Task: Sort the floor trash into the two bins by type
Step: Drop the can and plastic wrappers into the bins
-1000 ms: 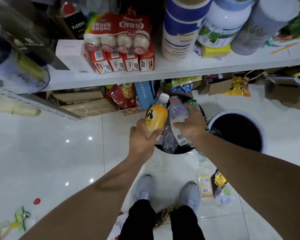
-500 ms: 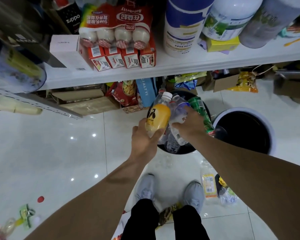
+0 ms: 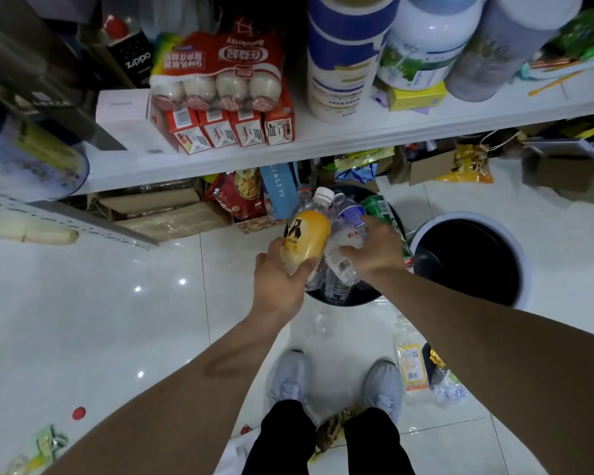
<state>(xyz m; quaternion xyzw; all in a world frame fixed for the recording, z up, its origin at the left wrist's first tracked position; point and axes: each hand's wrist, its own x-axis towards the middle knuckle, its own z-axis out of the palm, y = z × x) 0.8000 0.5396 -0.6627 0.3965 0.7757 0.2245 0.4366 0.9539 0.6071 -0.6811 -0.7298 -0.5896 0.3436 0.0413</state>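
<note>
The person stands in grey shoes [image 3: 290, 382] on the glossy white floor [image 3: 83, 320]. A yellow wrapper [image 3: 412, 366] and crumpled clear plastic [image 3: 451, 389] lie at three o'clock from the right shoe. A red cap [image 3: 79, 412] and green scraps [image 3: 50, 440] lie well off at nine o'clock.

Both bare arms reach forward. The left hand [image 3: 282, 272] has its fingers and thumb wrapped round the base of an orange bottle [image 3: 306, 240], which tilts with its white cap toward one o'clock. Just beside it the right hand [image 3: 374, 255], knuckles up, clasps a clear water bottle [image 3: 347, 240] by its middle. The two bottles touch.

Both are held over the dark bin [image 3: 350, 301], where more clear bottles and a green can [image 3: 378, 207] are piled. At three o'clock from it stands the white bin [image 3: 460, 216] with a black lining.

Farther off, at twelve o'clock, a white shelf [image 3: 323, 142] overhangs the bins, loaded with cartons and tubs. Snack bags [image 3: 244, 197] and cardboard crowd beneath it.
</note>
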